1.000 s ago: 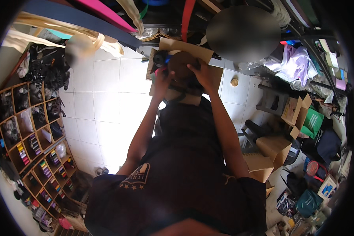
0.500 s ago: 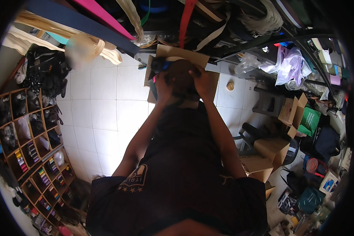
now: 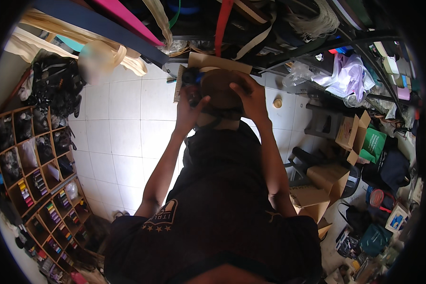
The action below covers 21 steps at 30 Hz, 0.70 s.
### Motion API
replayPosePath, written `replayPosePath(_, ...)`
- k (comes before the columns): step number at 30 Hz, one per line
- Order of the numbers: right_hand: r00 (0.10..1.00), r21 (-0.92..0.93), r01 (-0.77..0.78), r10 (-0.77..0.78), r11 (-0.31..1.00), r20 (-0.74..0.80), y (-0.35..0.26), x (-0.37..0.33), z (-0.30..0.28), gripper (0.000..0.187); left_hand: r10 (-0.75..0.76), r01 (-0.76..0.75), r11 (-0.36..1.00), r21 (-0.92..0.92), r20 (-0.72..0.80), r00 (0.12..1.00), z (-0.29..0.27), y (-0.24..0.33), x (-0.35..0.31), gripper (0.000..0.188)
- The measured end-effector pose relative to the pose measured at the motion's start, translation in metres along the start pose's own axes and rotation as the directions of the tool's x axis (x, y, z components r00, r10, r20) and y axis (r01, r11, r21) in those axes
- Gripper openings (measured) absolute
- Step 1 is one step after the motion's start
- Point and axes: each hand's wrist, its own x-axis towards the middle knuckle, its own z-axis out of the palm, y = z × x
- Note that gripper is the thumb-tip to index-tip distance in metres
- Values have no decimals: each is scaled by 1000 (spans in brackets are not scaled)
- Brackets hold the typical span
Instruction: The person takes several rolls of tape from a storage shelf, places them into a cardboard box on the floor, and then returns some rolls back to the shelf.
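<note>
A brown, rounded flat piece (image 3: pixel 218 87), perhaps a roll of strap, is tilted above an open cardboard box (image 3: pixel 213 61). My right hand (image 3: pixel 254 100) is closed on its right edge, thumb on its face and fingers behind. My left hand (image 3: pixel 188 110) is beside its left edge, thumb stretched away from the fingers and toward the brown piece. The left fingertips are partly lost among dark items (image 3: pixel 190 75) at the box's left side. A dark band hangs below the brown piece, too dim to make out.
Straps, with a red one (image 3: pixel 221 31), hang from a rack ahead. A compartment shelf (image 3: pixel 38 163) with thread spools is on the left. On the right are a grey stool (image 3: pixel 323 119), cardboard boxes (image 3: pixel 326 182) and bags. A tape roll (image 3: pixel 277 102) lies on the tiled floor.
My left hand has come off the brown piece and moved slightly left and down, its thumb spreading. My right hand has shifted to the right, still on the brown piece, which shows more of its face.
</note>
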Motion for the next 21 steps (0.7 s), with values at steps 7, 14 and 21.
replayPosePath(7, 933, -78, 325, -306, 942, 192, -111, -14, -59, 39, 510, -563, 823, 77, 339, 791, -5, 141, 19, 56)
replayPosePath(14, 908, 5, 418, -417, 908, -47, -139, -22, -71, 32, 473, -495, 869, -5, 298, 829, 7, 180, 15, 41)
replayPosePath(21, 744, 307, 400, -110, 863, -659, -137, -13, -37, 28, 319, -308, 931, -198, 28, 947, 51, 171, -4, 37)
